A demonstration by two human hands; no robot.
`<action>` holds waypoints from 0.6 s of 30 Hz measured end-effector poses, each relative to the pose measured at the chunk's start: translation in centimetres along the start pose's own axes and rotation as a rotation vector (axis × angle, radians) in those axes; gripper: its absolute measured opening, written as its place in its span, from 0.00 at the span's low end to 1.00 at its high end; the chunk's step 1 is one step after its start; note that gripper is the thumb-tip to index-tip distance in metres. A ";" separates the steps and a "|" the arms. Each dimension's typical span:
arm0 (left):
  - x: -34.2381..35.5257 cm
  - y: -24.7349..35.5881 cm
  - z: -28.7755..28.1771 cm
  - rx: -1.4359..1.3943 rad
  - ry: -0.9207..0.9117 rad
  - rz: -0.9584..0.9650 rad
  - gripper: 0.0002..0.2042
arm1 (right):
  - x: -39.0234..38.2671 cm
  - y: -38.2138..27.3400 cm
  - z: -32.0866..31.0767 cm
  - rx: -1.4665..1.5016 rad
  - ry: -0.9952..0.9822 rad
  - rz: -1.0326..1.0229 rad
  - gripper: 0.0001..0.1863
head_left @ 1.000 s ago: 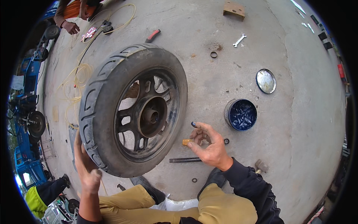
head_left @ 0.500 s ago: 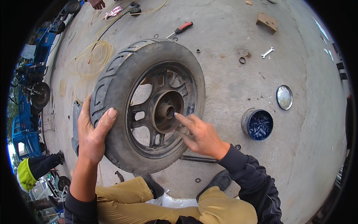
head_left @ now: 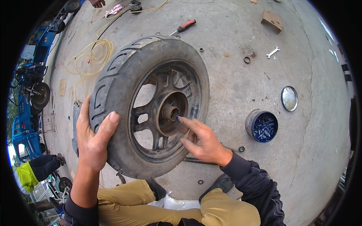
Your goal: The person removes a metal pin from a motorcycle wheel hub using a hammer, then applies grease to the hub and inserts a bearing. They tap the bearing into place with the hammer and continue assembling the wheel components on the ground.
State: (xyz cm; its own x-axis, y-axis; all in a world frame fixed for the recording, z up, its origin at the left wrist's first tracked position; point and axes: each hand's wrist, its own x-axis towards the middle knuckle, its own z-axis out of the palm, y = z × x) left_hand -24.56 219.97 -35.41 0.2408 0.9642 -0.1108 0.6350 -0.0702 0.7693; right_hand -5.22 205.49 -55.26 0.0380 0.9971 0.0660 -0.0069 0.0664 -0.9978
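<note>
A black motorcycle wheel with a worn tyre stands tilted in front of me, its dark spoked rim facing up and to the right. My left hand grips the tyre's left side, thumb on the sidewall and fingers partly hidden behind the tread. At the rusty hub, my right hand has its index finger stretched to the lower right edge of the central bore. Some dark blue grease shows at that fingertip. The thumb is apart, and no tool is visible in this hand.
An open can of blue grease stands to the right, its round lid beyond it. A wrench, metal ring, angled bracket and red-handled screwdriver lie farther off. Yellowish hose coils at left.
My right index finger has shifted slightly at the rim of the hub bore, the hand turning a little. The left hand keeps its hold on the tyre. The view has shifted slightly.
</note>
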 end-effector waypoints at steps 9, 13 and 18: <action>-0.3 0.2 0.2 -0.020 -0.003 -0.015 0.41 | 0.2 -0.7 0.2 -0.436 -0.022 -0.064 0.39; -0.8 -0.9 -0.5 0.027 -0.005 0.001 0.41 | -1.0 -0.9 0.5 -0.290 -0.038 -0.210 0.35; -0.4 -0.4 -3.4 0.005 -0.105 -0.161 0.45 | -2.4 -0.2 -0.5 -0.128 0.070 -0.176 0.31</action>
State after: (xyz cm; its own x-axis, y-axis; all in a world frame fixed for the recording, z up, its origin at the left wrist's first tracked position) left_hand -27.41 220.52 -33.54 0.2110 0.9310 -0.2978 0.6751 0.0816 0.7332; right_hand -4.86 203.09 -55.17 0.0963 0.9652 0.2430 0.1324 0.2296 -0.9642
